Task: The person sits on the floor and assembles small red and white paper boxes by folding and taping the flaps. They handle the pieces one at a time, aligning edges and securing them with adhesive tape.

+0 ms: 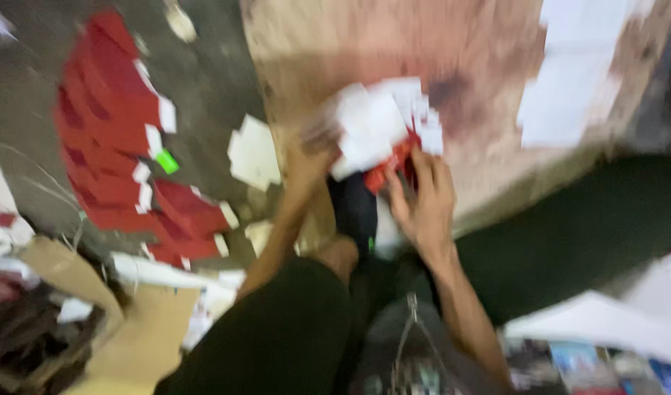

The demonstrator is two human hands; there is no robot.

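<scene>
I see both hands gripping one white-and-red card bundle (383, 132) — left hand (310, 164) at its left edge, right hand (423, 201) below — over the board's near edge (489, 197).

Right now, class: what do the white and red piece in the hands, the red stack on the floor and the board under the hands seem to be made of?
White and red piece, held by left hand and right hand: likely thin card, flat and matte, though blurred.
Red stack: probably folded card with white edges.
Board: looks like worn, stained plywood or cardboard; unclear.
</scene>
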